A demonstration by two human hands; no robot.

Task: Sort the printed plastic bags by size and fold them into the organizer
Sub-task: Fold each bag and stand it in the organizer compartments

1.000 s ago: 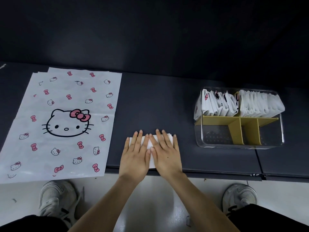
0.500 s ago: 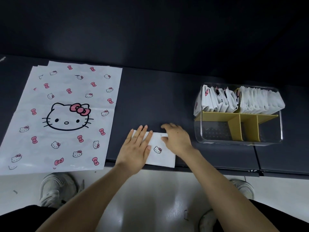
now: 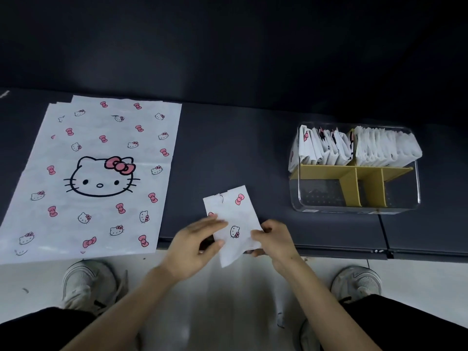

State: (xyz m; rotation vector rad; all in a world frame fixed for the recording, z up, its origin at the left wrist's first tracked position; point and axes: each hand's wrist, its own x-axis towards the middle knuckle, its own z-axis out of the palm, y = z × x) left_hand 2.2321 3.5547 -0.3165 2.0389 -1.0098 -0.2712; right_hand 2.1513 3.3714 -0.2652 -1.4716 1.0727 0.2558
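Seen from above my own hands. I held a small folded bag [image 3: 234, 216], white plastic printed with pink bows and a little cat face, at the near edge of the dark table [image 3: 228, 148]. Its lower corner hung past that edge, over the pale floor [image 3: 228, 300]. My right hand [image 3: 274, 240] pinched the bag's lower right edge, thumb on top and fingers [image 3: 254, 253] curled beneath. My left hand [image 3: 192, 249] was almost flat, its straight fingers [image 3: 215, 222] and thumb tip touching the bag's left edge; whether it truly gripped was hard to tell. Both hands covered parts of the bag.

To the left lay a stack of large bags [image 3: 96, 138], the top one showing a big cat face with a pink bow among small bows and faces. I could read no lettering on it. Its near edge overhung the table, its left side was cut off by the frame, and the lower sheets showed only as corners at the far left.

To the right, well apart, stood a clear organizer [image 3: 354, 201] with yellow dividers [image 3: 352, 183]. Folded bags [image 3: 379, 148] stood upright in its two rear compartments. Small labels low on its front wall were too tiny to read.

A wide strip of table lay between the stack and the organizer. A seam crossed the table just right of the organizer. My shoes [image 3: 88, 282] showed below, partly hidden by my legs.
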